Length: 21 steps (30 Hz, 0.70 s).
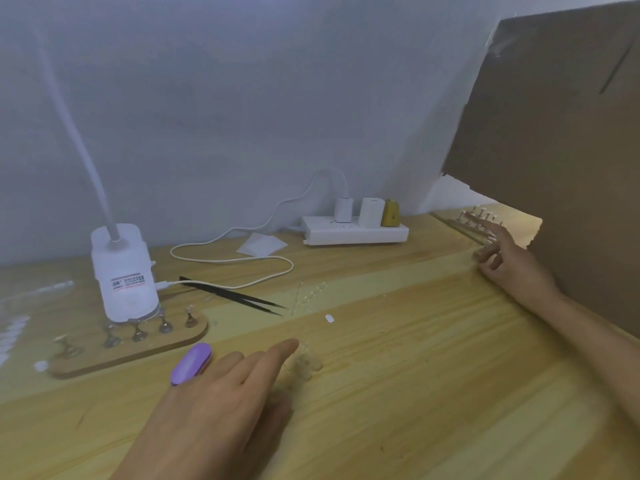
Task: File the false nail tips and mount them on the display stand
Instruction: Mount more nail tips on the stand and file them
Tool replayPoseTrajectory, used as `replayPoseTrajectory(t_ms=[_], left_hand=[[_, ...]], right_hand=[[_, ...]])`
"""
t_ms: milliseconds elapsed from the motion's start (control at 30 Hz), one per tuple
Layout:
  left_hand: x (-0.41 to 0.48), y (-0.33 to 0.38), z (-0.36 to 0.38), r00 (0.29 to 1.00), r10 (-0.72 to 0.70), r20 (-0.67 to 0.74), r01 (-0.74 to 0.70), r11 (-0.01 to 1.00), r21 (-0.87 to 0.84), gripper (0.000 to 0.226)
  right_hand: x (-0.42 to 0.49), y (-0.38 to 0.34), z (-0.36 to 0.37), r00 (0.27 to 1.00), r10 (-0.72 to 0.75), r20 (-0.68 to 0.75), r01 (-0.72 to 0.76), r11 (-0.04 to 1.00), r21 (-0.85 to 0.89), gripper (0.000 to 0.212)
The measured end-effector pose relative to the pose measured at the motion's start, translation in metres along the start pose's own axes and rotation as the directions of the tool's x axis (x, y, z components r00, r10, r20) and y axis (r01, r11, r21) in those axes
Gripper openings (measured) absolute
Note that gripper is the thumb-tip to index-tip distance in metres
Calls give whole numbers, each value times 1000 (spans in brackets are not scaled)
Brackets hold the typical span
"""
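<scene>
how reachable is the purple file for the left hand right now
Probably yes: the purple file lies flat on the table just beside the left hand, nothing lies between them, and the hand's fingers are straight.

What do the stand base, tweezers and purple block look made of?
Display stand base: probably wood, matte tan with darker edge. Tweezers: likely black-coated metal, thin tapering points. Purple block: foam or plastic, rounded corners; too blurred to settle.
</scene>
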<state>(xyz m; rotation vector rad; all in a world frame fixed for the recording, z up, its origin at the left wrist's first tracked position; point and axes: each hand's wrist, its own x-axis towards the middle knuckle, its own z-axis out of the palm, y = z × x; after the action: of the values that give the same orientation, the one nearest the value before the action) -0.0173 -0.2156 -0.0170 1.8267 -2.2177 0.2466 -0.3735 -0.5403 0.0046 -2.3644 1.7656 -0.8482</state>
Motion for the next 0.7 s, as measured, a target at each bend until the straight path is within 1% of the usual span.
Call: replayPoseTrajectory(t_ms=[67,100,167,233,300,367,400,433,467,500,567,600,633,667,700], left_hand=[[1,0,0,1000,-17,21,17,1000,3,49],[0,0,0,1000,-21,16,21,1000,14,49],[0,4,-4,999,-41,-10,41,999,28,50],[-3,9,-10,997,-62,-54,61,998,-21,48],[-7,15,-19,998,-65,-20,63,995,-78,48],[-6,15,-28,996,-64,58,69,994,-85,59],[-5,13,-28,998,-63,24,66,989,-130,57],[-7,11,-30,996,-94,4,93,976,-199,49],[-7,9,-32,991,-130,26,133,960,-248,38],[-7,6,-35,990,-141,28,144,954,-265,30],[-10,1,-43,991,-128,43,135,955,-264,22],[-12,-3,-50,992,-114,53,124,954,-272,18],[-16,-7,-55,993,-99,59,112,953,-281,14],[-21,-13,-61,994,-90,55,102,950,-295,11],[-28,-19,-65,995,-89,54,101,941,-323,7]], right_hand=[[2,4,-2,997,-35,65,38,998,-59,85],[3,2,-5,997,-10,78,17,995,-100,85],[7,1,-7,990,98,97,-78,977,-198,87],[8,-7,-5,982,157,105,-129,964,-234,88],[4,-27,-2,990,98,103,-76,977,-201,86],[-4,-54,3,994,-64,87,75,988,-131,77],[-9,-70,5,982,-170,79,176,981,-76,70],[-17,-88,6,956,-281,80,284,958,-27,62],[-25,-107,7,915,-394,85,394,919,16,54],[-36,-130,7,864,-496,91,493,869,53,46],[-61,-178,7,719,-690,79,676,722,147,32],[-74,-202,9,640,-765,68,743,639,199,24],[-85,-224,13,584,-809,75,774,582,250,21],[-95,-245,18,560,-822,105,767,562,309,24],[-103,-265,26,563,-812,154,727,575,374,32]])
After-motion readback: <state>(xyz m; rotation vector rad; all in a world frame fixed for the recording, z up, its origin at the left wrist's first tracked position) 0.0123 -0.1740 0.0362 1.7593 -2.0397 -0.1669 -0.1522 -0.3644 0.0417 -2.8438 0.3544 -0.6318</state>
